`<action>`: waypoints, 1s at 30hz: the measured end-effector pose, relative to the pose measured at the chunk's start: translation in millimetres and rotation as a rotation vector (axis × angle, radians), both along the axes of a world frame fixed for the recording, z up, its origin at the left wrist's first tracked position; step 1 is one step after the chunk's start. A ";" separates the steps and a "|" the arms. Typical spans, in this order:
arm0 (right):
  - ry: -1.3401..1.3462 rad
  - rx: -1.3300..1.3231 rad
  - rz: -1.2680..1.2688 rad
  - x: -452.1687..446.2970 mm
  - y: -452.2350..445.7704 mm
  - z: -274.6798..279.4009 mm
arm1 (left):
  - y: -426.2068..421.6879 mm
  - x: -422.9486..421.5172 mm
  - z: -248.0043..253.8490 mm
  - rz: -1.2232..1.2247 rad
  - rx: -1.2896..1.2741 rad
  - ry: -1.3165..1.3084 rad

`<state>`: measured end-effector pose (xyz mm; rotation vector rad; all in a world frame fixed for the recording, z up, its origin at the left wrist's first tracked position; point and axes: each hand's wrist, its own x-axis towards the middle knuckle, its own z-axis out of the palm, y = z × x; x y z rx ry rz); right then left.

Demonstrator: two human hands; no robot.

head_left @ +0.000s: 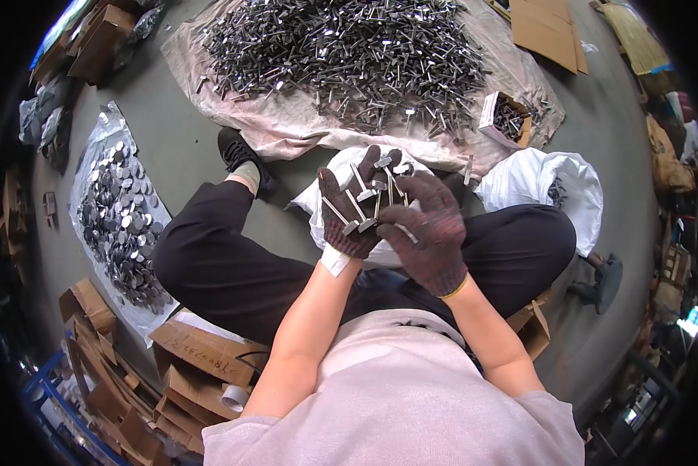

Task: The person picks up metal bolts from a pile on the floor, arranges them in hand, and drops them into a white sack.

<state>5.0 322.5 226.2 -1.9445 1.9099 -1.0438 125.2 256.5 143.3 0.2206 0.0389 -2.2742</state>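
Observation:
My left hand [350, 210], in a dark knit glove with white tape at the wrist, is palm up with its fingers spread around several T-shaped metal pieces [367, 224]. Just to its right, my right hand [429, 233], gloved too, has its fingers bent toward these pieces. A small light-coloured piece shows between the right thumb and fingers. Both hands are above a white plastic sack [315, 224] between my legs. Beyond them a big heap of similar metal pieces [349, 58] lies on a pale cloth [279, 133].
Round metal discs [124, 225] lie on a plastic sheet at left. A small box of parts [512, 123] stands on the cloth's right edge, near an open white sack [520, 175]. Cardboard boxes [201, 349] are at lower left, a tape roll [234, 398] beside them.

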 end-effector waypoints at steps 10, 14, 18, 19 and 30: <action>-0.081 -0.008 -0.238 -11.9 4.2 -19.1 | 5.6 2.1 -0.3 -0.014 0.037 0.120; 0.049 0.036 -0.376 -10.9 -5.2 -24.5 | 0.1 0.4 8.9 -0.018 0.049 0.034; -0.196 0.237 -0.407 27.6 -47.0 -14.6 | -8.7 -3.2 12.7 -0.013 -0.076 -0.169; -0.389 0.449 -0.414 31.7 -64.6 -4.4 | -9.5 -12.8 28.8 -0.017 0.009 -0.269; -2.494 0.158 0.247 -5.6 -60.6 -80.9 | -20.6 -24.0 18.1 0.208 -0.395 -0.683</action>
